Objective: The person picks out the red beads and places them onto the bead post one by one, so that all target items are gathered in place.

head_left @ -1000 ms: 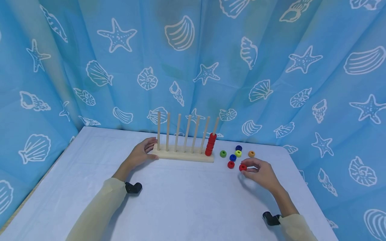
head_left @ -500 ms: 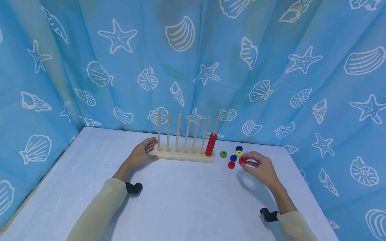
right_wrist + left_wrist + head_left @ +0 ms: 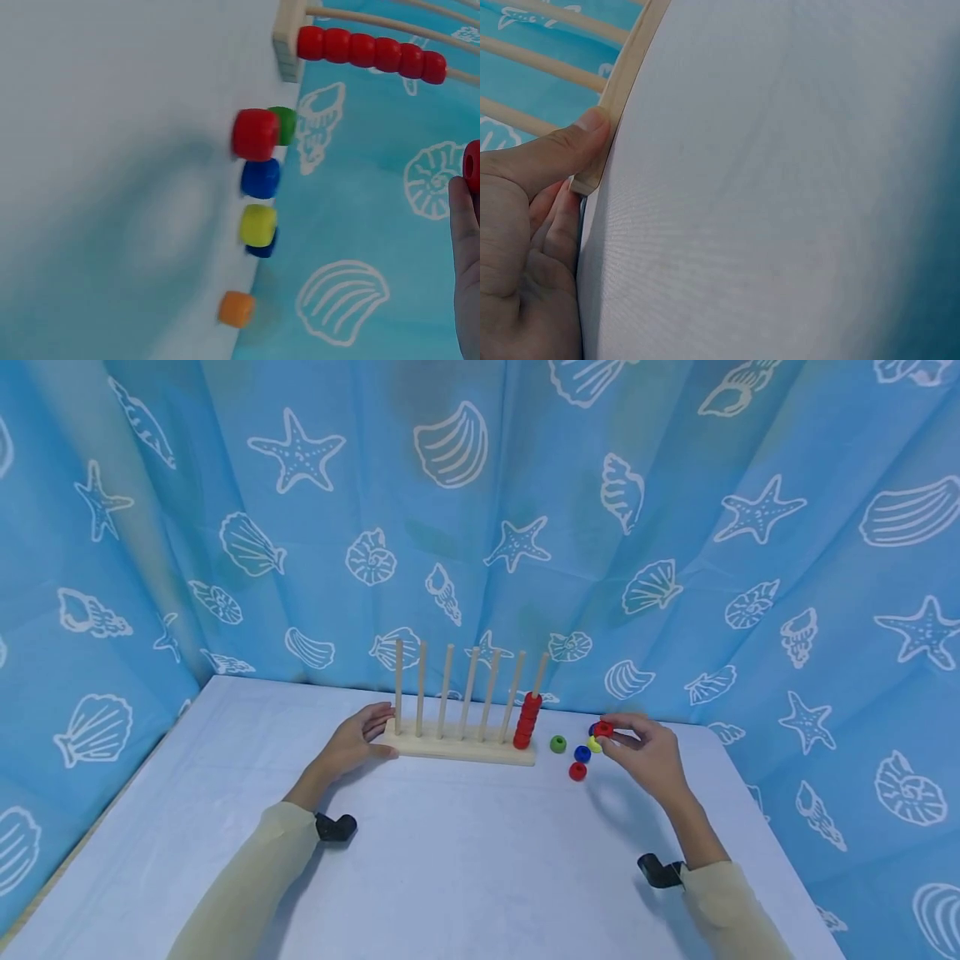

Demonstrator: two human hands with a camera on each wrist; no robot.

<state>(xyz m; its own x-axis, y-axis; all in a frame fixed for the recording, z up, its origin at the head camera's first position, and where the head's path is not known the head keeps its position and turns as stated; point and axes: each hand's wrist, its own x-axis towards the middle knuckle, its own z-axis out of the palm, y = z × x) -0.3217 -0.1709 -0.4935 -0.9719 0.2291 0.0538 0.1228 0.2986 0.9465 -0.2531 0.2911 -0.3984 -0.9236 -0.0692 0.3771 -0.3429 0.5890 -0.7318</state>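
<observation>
A pale wooden stand (image 3: 457, 748) with a row of upright pegs is near the table's back edge. Several red beads (image 3: 527, 722) are stacked on its rightmost peg. My left hand (image 3: 352, 742) grips the base's left end, thumb (image 3: 574, 146) in front and fingers behind. Between thumb and fingertips my right hand (image 3: 651, 758) pinches a red bead (image 3: 603, 729), held above the table to the right of the stand. Another red bead (image 3: 577, 772) lies on the cloth below, close to a blue bead (image 3: 582, 754) and a green bead (image 3: 558, 744).
A yellow bead (image 3: 259, 225) and a second blue bead (image 3: 261, 246) lie farther back, partly covered by the held bead in the head view. An orange bead (image 3: 236, 309) shows only in the right wrist view. A blue shell-print curtain (image 3: 480, 527) hangs behind the white-covered table (image 3: 480, 860).
My right hand has lifted the pinched red bead up and away from the table, in front of the far blue bead. My left hand stays on the stand's base.
</observation>
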